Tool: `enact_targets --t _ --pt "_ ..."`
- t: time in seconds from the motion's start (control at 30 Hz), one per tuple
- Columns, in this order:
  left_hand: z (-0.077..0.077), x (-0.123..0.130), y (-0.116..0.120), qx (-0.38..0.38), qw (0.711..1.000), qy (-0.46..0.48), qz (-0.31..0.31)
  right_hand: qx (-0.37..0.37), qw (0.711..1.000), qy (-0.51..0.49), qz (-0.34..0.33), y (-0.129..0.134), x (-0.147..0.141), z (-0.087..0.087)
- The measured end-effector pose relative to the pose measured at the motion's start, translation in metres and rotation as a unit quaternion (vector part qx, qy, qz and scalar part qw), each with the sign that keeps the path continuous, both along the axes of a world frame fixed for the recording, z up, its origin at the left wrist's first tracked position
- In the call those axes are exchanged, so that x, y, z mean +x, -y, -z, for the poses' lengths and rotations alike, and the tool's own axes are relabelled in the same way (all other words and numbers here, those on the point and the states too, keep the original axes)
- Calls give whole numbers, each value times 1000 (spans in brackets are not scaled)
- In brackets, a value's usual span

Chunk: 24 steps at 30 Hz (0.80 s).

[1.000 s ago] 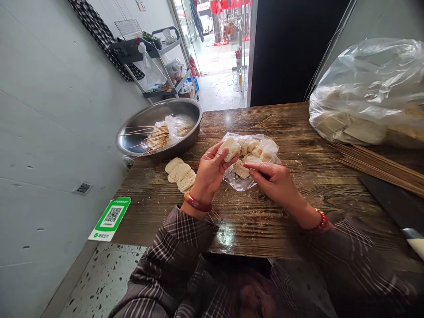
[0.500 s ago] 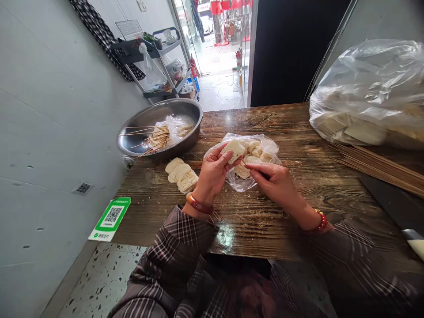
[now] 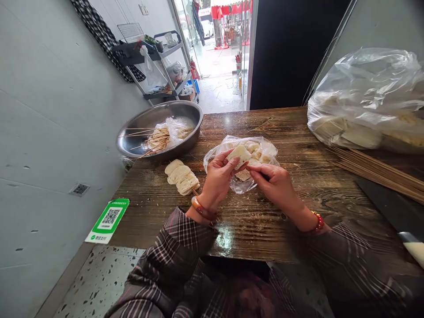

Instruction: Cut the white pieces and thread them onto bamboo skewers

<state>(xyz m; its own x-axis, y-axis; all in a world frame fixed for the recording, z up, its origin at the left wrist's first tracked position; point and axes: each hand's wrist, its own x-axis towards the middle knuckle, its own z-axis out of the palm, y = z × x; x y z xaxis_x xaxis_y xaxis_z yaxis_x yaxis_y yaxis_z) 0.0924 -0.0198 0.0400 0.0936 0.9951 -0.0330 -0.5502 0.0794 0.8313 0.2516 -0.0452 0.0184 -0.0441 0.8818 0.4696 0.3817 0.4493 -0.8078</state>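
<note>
My left hand (image 3: 221, 177) pinches a pale, flat bread slice (image 3: 240, 156) over an open clear plastic bag (image 3: 214, 152) that holds more pieces. Close at its right, my right hand (image 3: 273, 180) has its thumb and forefinger pressed together at the slice's lower right edge. In the earlier picture a thin stick shows at those fingertips; now it is hardly visible. On the table left of my left hand lie skewered bread slices (image 3: 182, 176) in a row, their sticks running under my left wrist.
A metal basin (image 3: 129, 148) with skewered slices and a bag stands at the back left. On the right are a big plastic bag (image 3: 364, 97), bare skewers (image 3: 380, 170) and a knife (image 3: 387, 207). A green code card (image 3: 111, 218) lies at the left edge.
Both hands remain at the slice. My left hand and the slice have shifted slightly right and down, closer to my right fingertips, and less of the stick shows. The camera view has moved slightly.
</note>
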Motion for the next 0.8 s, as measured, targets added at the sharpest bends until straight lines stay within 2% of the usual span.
enact_targets --t 0.23,0.37,0.57,0.67,0.8 --pt "-7 -3 5 1 1000 -8 15 -29 999 -27 -16 2 3 -3" --pt "-10 -7 5 4 999 30 8 -52 998 -26 -32 4 3 -7" --pt "-8 -6 5 27 994 58 86 -43 998 -19 -31 6 2 -7" --pt "-9 -4 7 51 994 58 73 -66 997 -25 -41 6 6 -8" --pt "-15 -6 11 76 996 6 35 -110 992 -9 -63 5 15 -9"
